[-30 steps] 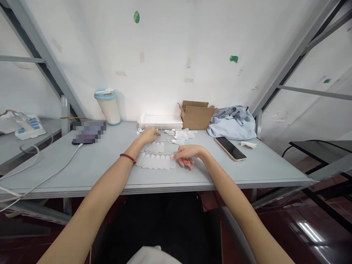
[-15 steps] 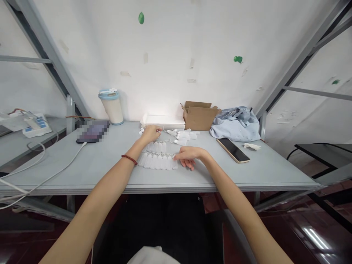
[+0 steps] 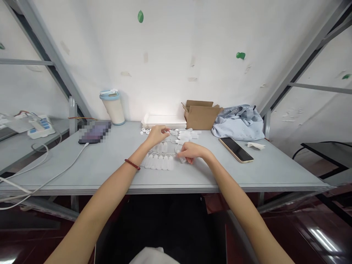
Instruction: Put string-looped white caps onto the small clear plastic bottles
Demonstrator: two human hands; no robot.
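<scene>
My right hand [image 3: 191, 150] pinches a white translucent tag-shaped piece [image 3: 181, 158], just right of a row of similar white pieces [image 3: 159, 162] laid side by side with cords at their tops. Several more such pieces [image 3: 162, 147] lie behind that row, partly covered by my left wrist. My left hand [image 3: 158, 135] is farther back, its fingers closed at the left end of a loose pile of white pieces [image 3: 187, 136]. Whether something is between those fingertips is too small to tell.
Small white round parts [image 3: 145, 131] lie before a white stack [image 3: 165, 121]. Behind are a cardboard box [image 3: 202, 116], pale blue cloth [image 3: 239, 123] and a cup [image 3: 114, 109]. A phone [image 3: 235, 149] and tissue [image 3: 255, 145] lie right; a cabled device [image 3: 95, 132] lies left.
My left hand has moved right toward the loose pile. My right hand has pulled the piece at the row's right end away and tilted it. The view has shifted slightly.
</scene>
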